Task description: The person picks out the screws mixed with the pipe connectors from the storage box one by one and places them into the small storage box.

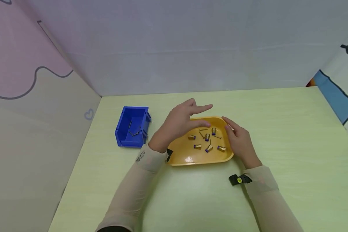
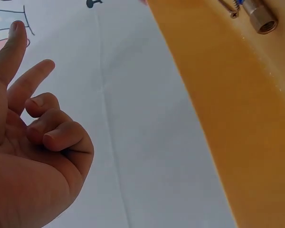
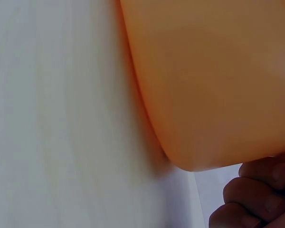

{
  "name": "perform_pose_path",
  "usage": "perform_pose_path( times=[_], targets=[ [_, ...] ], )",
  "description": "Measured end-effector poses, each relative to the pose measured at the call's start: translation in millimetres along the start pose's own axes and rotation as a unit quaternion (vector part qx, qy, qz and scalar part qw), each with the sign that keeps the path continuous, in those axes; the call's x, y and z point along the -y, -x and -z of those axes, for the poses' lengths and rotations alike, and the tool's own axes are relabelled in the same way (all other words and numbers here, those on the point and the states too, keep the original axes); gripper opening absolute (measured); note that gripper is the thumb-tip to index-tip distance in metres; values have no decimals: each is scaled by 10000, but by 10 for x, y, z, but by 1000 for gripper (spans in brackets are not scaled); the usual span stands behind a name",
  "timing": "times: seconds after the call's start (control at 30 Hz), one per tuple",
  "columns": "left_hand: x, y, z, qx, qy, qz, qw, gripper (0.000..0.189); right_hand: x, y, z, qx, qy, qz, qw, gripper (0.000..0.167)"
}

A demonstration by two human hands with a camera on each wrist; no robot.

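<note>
My left hand (image 1: 179,120) hovers over the far left part of a yellow tray (image 1: 200,158). In the left wrist view its thumb and index finger stand apart, the other fingers curl inward, and nothing is held. My right hand (image 1: 242,143) grips the tray's right rim, thumb at the edge; curled fingers (image 3: 256,192) show beside the tray's wall in the right wrist view. Inside the tray lie several brass fittings (image 1: 221,149) with blue ends and several thin screws (image 1: 217,137). One fitting (image 2: 262,19) also shows in the left wrist view.
A blue bin (image 1: 130,143) stands left of the tray, holding several screws (image 1: 136,133). The pale table (image 1: 191,199) meets a light wall cloth (image 1: 191,64) at the back. Printed cloth borders both sides.
</note>
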State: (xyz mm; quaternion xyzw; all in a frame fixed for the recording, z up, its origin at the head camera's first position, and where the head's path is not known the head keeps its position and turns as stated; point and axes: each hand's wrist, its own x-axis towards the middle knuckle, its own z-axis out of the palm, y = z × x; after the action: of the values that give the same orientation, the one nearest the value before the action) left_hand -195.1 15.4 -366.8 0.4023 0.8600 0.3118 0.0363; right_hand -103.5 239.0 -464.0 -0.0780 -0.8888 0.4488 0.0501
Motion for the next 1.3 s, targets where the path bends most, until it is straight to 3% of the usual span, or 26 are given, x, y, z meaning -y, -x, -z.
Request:
perform_pose_path(
  times=[0.13,0.37,0.53,0.87,1.3],
  targets=[
    [22,-48,-145,458,-149,339,9983,59,-1,-2,6,-8,-4,39,10000,45],
    [107,-73,-397,891,71,777,9930,56,13,10,9,-2,-12,70,10000,43],
    [140,-82,-496,1248,-391,1003,9863,55,17,20,17,-30,-13,134,9999,43],
    [281,-123,-593,1632,-647,1302,9758,55,-9,4,35,-67,-10,144,9999,43],
    [351,-118,-716,1654,-1152,1418,9692,42,-12,13,32,-44,-110,66,9999,44]
  ],
)
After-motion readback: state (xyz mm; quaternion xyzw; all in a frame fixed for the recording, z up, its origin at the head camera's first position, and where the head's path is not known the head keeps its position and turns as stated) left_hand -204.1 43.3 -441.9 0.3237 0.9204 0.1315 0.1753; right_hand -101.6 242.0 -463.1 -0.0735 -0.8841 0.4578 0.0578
